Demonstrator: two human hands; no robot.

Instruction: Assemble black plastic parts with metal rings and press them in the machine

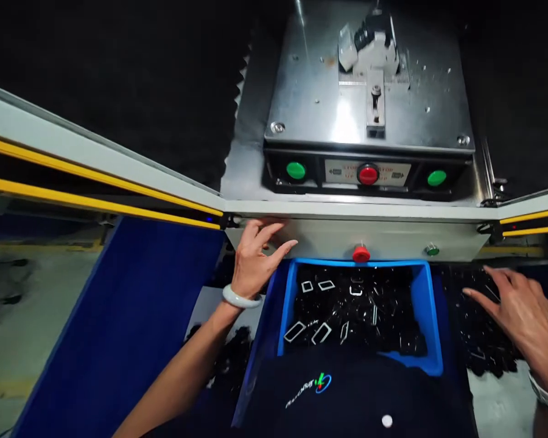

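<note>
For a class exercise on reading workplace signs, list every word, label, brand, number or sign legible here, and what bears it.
"STOP", apparently: red, on the pale label around the red button; its other red lettering is too blurred.
Arrow signs: both ends of that label, pointing outward.
Dark shirt: white lettering beside a coloured emblem, too blurred to read.
No number is legible.

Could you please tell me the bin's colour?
The bin is blue, seen best in the head view.
</note>
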